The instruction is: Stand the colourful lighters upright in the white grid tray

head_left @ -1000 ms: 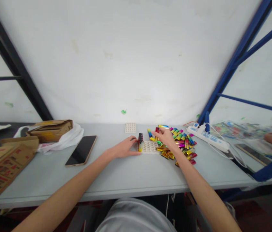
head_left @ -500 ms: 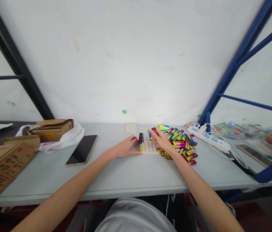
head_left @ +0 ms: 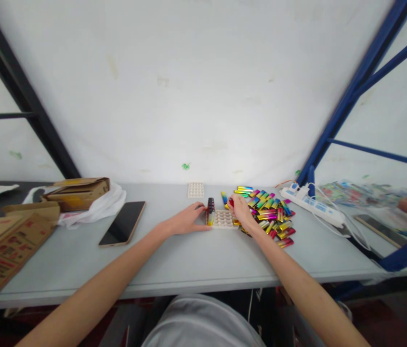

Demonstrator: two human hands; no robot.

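Since the earlier frames, the right hand [head_left: 242,212] has shifted slightly nearer and left, from the edge of the pile to the right part of the white perforated tray [head_left: 224,220]. Its fingers are pressed together, pinching a red tube [head_left: 231,202], mostly hidden. The left hand [head_left: 188,220] has thumb and fingers spread about the tray's left end, beside a row of upright dark-topped pieces [head_left: 211,211]; whether it grips cannot be told. Shiny coloured tubes [head_left: 269,214] lie heaped right of the tray; a second tray [head_left: 195,190] lies farther away.
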